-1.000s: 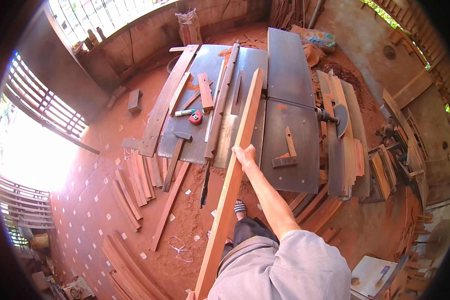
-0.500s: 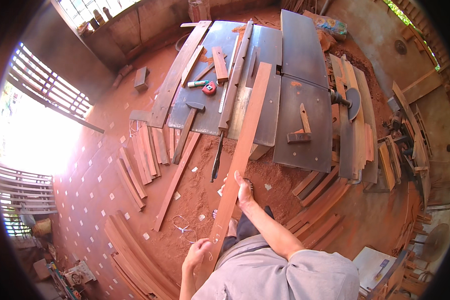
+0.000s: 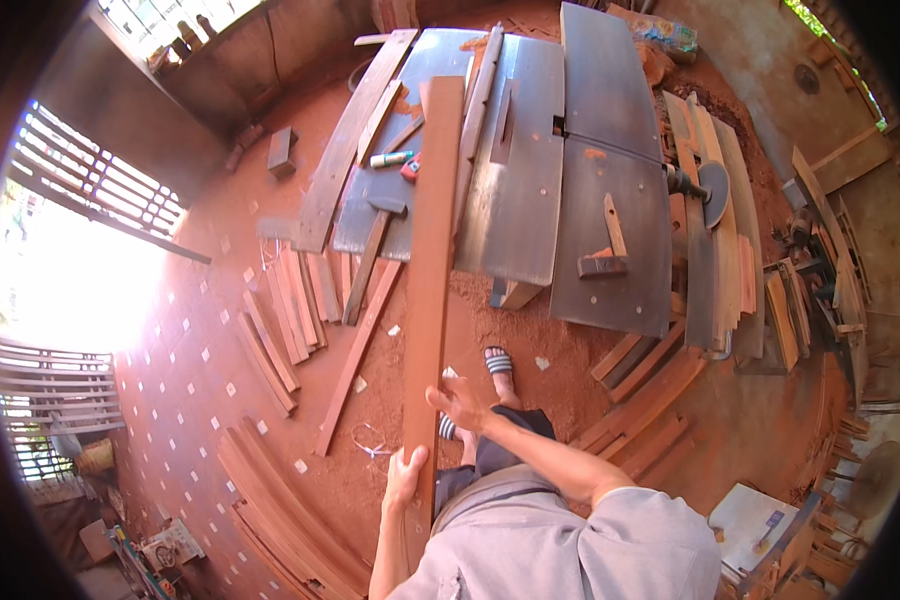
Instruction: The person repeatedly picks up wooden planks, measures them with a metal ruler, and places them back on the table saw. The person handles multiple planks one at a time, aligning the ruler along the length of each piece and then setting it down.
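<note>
A long reddish-brown wooden plank (image 3: pixel 432 260) runs from close to my body out over the metal-topped machine table (image 3: pixel 525 200). My left hand (image 3: pixel 403 478) is closed round the plank's left edge, towards its near end. Farther up, my right hand (image 3: pixel 458 402) is at the right edge, its fingers curled against the wood. Beyond the plank a hammer (image 3: pixel 373 250) rests at the table's front left. A red tape measure (image 3: pixel 410 167) is partly hidden behind the plank, beside a green-and-white tube (image 3: pixel 390 159).
A wooden hand plane (image 3: pixel 604 265) lies on the table's right part, left of a round disc (image 3: pixel 714 195) on a shaft. Stacked curved boards (image 3: pixel 280 500) lie on the floor at left, more strips (image 3: pixel 650 370) at right. Reddish sawdust (image 3: pixel 490 300) covers the floor.
The plank's far end has swung left, now covering part of the tape measure. My left hand has come onto the plank's edge; my right hand has moved left and nearer with it.
</note>
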